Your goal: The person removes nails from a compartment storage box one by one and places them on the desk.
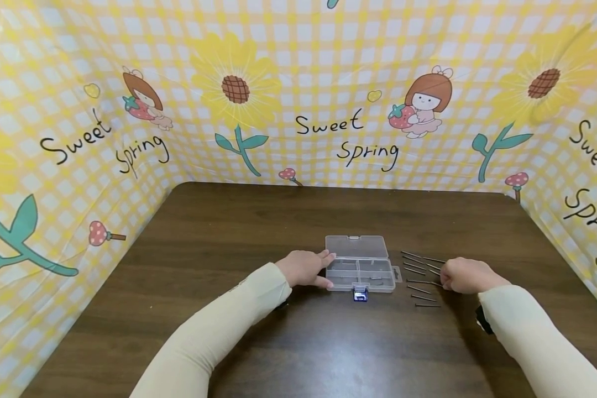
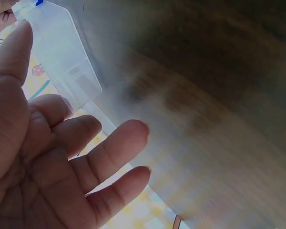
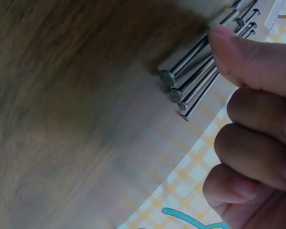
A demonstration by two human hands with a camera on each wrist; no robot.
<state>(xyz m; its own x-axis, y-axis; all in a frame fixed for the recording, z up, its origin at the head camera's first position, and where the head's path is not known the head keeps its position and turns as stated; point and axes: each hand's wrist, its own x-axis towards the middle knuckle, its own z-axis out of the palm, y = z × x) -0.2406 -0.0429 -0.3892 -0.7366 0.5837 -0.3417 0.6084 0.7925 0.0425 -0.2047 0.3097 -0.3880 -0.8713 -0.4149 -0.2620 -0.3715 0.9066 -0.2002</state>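
Observation:
A clear plastic compartment box (image 1: 348, 273) lies on the table with its lid (image 1: 356, 246) tipped back. My left hand (image 1: 303, 267) rests against the box's left end, thumb at the front corner and fingertips near the hinge side; the other fingers are loosely spread in the left wrist view. Several metal nails (image 1: 418, 287) lie in a loose column right of the box. Over their right ends, my right hand (image 1: 465, 275) has its fingers curled. In the right wrist view its thumb presses on a thick nail (image 3: 186, 59); the index fingertip is hidden.
A blue latch (image 1: 360, 294) sticks out from the box's front, and a clear hanging tab (image 1: 397, 273) from its right side. A small dark item (image 1: 376, 281) shows in the front right compartment. Patterned cloth (image 1: 288, 99) encloses the brown table (image 1: 249, 221) at back and sides.

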